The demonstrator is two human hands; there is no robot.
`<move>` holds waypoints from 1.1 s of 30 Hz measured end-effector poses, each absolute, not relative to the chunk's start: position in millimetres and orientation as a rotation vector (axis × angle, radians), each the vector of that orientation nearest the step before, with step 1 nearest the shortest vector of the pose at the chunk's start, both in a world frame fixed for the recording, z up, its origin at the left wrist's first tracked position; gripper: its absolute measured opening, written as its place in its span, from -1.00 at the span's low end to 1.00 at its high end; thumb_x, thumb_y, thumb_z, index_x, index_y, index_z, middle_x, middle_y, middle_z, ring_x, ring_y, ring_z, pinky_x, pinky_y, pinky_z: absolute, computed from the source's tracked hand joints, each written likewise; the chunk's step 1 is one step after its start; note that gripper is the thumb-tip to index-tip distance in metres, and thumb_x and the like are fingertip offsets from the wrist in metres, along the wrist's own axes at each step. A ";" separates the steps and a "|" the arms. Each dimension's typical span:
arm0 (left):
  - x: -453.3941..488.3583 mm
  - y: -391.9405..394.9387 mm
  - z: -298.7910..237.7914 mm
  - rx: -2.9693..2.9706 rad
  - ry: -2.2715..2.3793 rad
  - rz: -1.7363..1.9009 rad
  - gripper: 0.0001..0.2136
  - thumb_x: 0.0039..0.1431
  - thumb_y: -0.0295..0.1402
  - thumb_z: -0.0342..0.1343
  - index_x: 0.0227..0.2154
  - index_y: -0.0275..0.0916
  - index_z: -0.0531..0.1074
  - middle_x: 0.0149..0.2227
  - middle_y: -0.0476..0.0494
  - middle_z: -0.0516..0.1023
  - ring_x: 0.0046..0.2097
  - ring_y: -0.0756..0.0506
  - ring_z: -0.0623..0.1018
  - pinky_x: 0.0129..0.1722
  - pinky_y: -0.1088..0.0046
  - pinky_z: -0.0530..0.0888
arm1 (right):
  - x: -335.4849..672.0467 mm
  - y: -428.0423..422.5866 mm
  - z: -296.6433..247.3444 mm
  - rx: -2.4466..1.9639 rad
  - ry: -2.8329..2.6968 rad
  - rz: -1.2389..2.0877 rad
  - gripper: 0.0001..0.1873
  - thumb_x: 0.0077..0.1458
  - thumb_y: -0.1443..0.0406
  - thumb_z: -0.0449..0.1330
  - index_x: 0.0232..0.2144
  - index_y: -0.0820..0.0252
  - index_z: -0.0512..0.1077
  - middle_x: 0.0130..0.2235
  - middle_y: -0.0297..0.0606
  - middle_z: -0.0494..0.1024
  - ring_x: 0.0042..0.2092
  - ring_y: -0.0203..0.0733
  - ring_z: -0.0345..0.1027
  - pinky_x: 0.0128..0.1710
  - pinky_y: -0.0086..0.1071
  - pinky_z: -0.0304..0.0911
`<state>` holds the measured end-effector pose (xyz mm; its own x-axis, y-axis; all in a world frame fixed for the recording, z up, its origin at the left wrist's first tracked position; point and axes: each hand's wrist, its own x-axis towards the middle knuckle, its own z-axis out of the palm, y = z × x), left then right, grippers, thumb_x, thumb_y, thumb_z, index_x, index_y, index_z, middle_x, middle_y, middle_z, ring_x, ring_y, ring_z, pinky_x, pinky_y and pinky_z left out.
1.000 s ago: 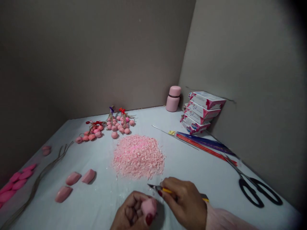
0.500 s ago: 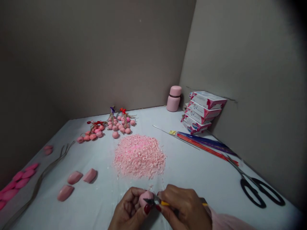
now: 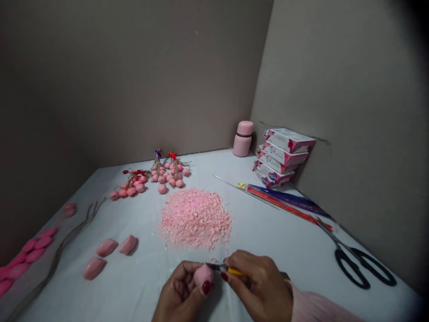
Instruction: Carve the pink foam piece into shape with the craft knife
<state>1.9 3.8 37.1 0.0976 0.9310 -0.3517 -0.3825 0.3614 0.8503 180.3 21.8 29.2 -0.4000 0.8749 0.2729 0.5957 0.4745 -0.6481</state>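
Note:
Between the thumb and fingers of my left hand (image 3: 182, 293) sits a small, rounded pink piece of soap (image 3: 203, 275) with a slightly pointed top. My right hand (image 3: 258, 284) is closed around a yellow-handled craft knife (image 3: 234, 271). Its dark blade lies at the upper right edge of the soap piece, by my left fingertips. Just beyond both hands is a heap of pink shavings (image 3: 196, 219). Three cut pink chunks (image 3: 107, 247) lie on the white table to the left.
Black-handled scissors (image 3: 351, 255) and red and blue strips (image 3: 284, 201) lie at right, near stacked soap boxes (image 3: 284, 156) and a pink flask (image 3: 242, 138). Bundles of tied pink balls (image 3: 169, 174) sit at the back. Twine (image 3: 63, 246) and bright pink pieces (image 3: 27, 255) lie at left.
The knife blade has moved up from the front face of the soap piece to its top edge. My right hand has risen slightly, and the view has shifted a little.

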 end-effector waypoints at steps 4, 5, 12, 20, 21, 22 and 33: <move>1.2 4.6 32.4 0.618 1.022 1.106 -0.74 -0.28 -0.24 0.42 -0.51 -0.25 0.55 -0.51 -0.03 0.64 -0.41 0.03 0.53 -0.35 0.55 0.38 | 175.8 13.9 25.3 -1.114 -2.239 0.567 -0.67 0.26 0.17 -0.06 -0.47 0.14 0.34 -0.53 -0.35 0.37 -0.49 -0.30 0.29 -0.50 -0.44 0.00; 1.4 4.6 31.2 0.609 1.017 1.109 -0.74 -0.29 -0.25 0.43 -0.51 -0.25 0.54 -0.52 -0.02 0.64 -0.42 0.04 0.53 -0.35 0.55 0.38 | 174.7 12.7 25.1 -1.126 -2.245 0.547 -0.65 0.27 0.16 -0.08 -0.48 0.14 0.34 -0.53 -0.35 0.37 -0.49 -0.29 0.29 -0.50 -0.43 0.00; 3.0 5.2 31.7 0.649 1.070 1.102 -0.75 -0.31 -0.26 0.43 -0.56 -0.25 0.53 -0.55 0.00 0.62 -0.46 0.05 0.51 -0.39 0.56 0.37 | 174.6 12.6 26.3 -1.205 -2.257 0.512 -0.67 0.27 0.18 -0.08 -0.50 0.13 0.30 -0.52 -0.35 0.38 -0.48 -0.28 0.30 -0.49 -0.42 0.01; 2.3 3.7 31.5 0.644 1.093 1.105 -0.72 -0.32 -0.24 0.43 -0.57 -0.27 0.49 -0.57 0.00 0.60 -0.48 0.06 0.48 -0.42 0.57 0.34 | 177.2 17.6 21.8 -1.219 -2.252 0.503 -0.74 0.21 0.24 -0.05 -0.52 0.11 0.24 -0.53 -0.37 0.38 -0.50 -0.28 0.30 -0.52 -0.44 -0.03; 2.2 2.8 30.9 0.660 1.112 1.094 -0.71 -0.31 -0.22 0.42 -0.57 -0.28 0.50 -0.57 0.00 0.59 -0.48 0.06 0.47 -0.43 0.57 0.33 | 178.2 19.7 22.7 -1.262 -2.235 0.503 -0.74 0.20 0.24 -0.05 -0.53 0.11 0.23 -0.54 -0.37 0.38 -0.51 -0.28 0.30 -0.52 -0.44 -0.04; 2.2 2.0 30.5 0.679 1.131 1.083 -0.71 -0.30 -0.20 0.41 -0.57 -0.28 0.50 -0.58 0.01 0.58 -0.49 0.06 0.46 -0.44 0.57 0.32 | 179.5 22.0 24.2 -1.318 -2.209 0.505 -0.74 0.20 0.25 -0.04 -0.53 0.11 0.23 -0.54 -0.37 0.38 -0.51 -0.28 0.30 -0.51 -0.44 -0.03; 5.6 0.2 31.8 0.732 1.269 1.146 -0.67 -0.39 -0.14 0.42 -0.56 -0.24 0.54 -0.59 -0.03 0.61 -0.51 0.01 0.51 -0.47 0.52 0.42 | 171.8 11.9 21.3 -1.165 -2.198 0.634 -0.71 0.22 0.19 -0.05 -0.51 0.12 0.29 -0.52 -0.36 0.39 -0.49 -0.29 0.30 -0.50 -0.44 0.00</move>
